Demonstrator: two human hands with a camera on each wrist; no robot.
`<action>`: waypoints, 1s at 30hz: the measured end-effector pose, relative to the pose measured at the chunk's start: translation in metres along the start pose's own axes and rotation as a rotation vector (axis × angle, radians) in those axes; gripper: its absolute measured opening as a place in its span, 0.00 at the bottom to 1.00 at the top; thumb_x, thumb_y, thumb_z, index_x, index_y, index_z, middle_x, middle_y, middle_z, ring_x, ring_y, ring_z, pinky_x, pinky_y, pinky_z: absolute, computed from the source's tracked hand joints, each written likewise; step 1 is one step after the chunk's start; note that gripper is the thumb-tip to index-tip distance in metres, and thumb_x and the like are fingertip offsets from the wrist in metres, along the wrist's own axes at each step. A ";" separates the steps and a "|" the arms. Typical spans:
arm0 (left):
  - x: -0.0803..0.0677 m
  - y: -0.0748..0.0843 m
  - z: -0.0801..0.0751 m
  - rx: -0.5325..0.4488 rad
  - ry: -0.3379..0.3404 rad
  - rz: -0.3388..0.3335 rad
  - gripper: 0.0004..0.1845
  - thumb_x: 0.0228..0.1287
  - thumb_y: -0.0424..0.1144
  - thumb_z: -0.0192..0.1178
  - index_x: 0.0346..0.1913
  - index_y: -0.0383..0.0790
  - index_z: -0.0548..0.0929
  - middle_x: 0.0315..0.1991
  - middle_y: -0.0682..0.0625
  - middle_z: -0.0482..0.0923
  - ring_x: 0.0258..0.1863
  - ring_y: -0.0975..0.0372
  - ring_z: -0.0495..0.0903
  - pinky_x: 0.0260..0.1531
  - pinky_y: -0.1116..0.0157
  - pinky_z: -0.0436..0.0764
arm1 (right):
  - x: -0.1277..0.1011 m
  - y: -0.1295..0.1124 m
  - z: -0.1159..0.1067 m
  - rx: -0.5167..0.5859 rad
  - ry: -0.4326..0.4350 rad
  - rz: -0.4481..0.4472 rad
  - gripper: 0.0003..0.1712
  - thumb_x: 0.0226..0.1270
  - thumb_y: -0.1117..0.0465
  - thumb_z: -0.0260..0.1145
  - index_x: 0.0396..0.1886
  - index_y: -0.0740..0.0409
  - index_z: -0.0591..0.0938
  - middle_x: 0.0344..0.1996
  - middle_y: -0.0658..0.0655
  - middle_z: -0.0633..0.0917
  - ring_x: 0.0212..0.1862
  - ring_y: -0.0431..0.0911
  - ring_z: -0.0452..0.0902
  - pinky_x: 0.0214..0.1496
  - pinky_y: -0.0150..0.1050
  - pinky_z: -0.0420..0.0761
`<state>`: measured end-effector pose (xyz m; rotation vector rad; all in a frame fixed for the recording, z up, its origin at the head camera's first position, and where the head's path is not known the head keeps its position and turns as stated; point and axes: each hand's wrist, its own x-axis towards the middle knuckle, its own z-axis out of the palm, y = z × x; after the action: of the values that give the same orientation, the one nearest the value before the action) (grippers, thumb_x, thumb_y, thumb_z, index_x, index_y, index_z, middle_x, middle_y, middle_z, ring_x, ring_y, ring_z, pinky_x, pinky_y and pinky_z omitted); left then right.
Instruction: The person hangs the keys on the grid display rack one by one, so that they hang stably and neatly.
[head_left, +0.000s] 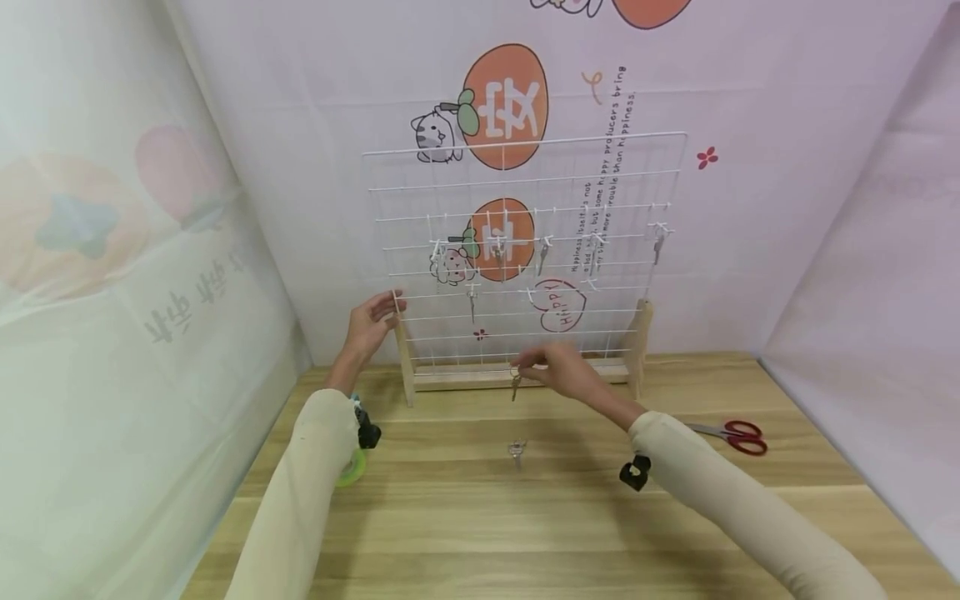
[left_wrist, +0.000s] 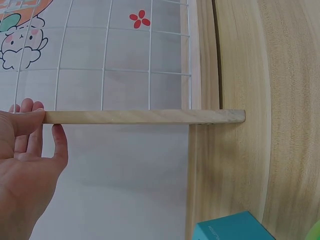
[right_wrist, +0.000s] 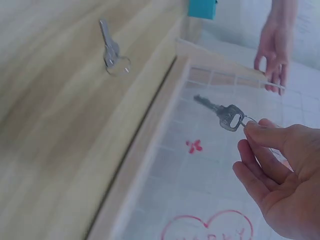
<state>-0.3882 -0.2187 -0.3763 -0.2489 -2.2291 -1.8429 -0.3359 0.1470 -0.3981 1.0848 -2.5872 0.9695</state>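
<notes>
A white wire grid rack stands upright in wooden side posts at the back of the table. My left hand grips the top of the left wooden post, thumb on one side and fingers on the other. In front of the lower grid, my right hand pinches a small ring from which a metal key hangs. Thumb and fingertips cover part of that ring in the right wrist view. Another key with a ring lies on the wooden table below. Several keys, such as one key, hang from white hooks on the grid.
Red-handled scissors lie on the right of the table. A green roll of tape is partly behind the left sleeve, near a teal box. Printed white cloth covers the back and sides.
</notes>
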 end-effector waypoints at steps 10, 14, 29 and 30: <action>0.000 0.001 -0.001 -0.004 -0.004 -0.004 0.29 0.68 0.14 0.55 0.71 0.28 0.74 0.65 0.30 0.77 0.69 0.47 0.75 0.70 0.53 0.74 | 0.012 -0.004 -0.039 0.010 0.056 0.005 0.10 0.66 0.72 0.73 0.47 0.65 0.90 0.42 0.61 0.91 0.45 0.53 0.89 0.54 0.51 0.88; 0.000 0.001 -0.001 -0.015 -0.009 -0.006 0.29 0.68 0.14 0.55 0.71 0.29 0.74 0.65 0.29 0.76 0.69 0.47 0.75 0.70 0.52 0.74 | 0.017 -0.009 -0.054 0.007 0.104 0.007 0.10 0.66 0.72 0.73 0.46 0.64 0.90 0.42 0.61 0.91 0.46 0.54 0.89 0.55 0.53 0.87; 0.000 0.001 -0.001 -0.022 -0.017 -0.026 0.29 0.69 0.15 0.55 0.72 0.30 0.73 0.66 0.31 0.76 0.71 0.47 0.73 0.73 0.51 0.70 | 0.039 -0.013 -0.079 -0.039 0.204 0.006 0.09 0.66 0.71 0.74 0.46 0.64 0.91 0.43 0.61 0.92 0.43 0.53 0.90 0.51 0.47 0.89; -0.001 0.001 -0.001 -0.019 -0.016 -0.024 0.29 0.69 0.15 0.55 0.72 0.30 0.74 0.66 0.31 0.77 0.70 0.47 0.74 0.72 0.51 0.70 | 0.039 -0.012 -0.080 -0.037 0.206 0.012 0.09 0.66 0.71 0.73 0.46 0.63 0.91 0.43 0.61 0.92 0.43 0.53 0.90 0.51 0.47 0.89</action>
<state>-0.3871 -0.2191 -0.3751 -0.2423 -2.2358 -1.8815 -0.3626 0.1678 -0.3149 0.9087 -2.4383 0.9763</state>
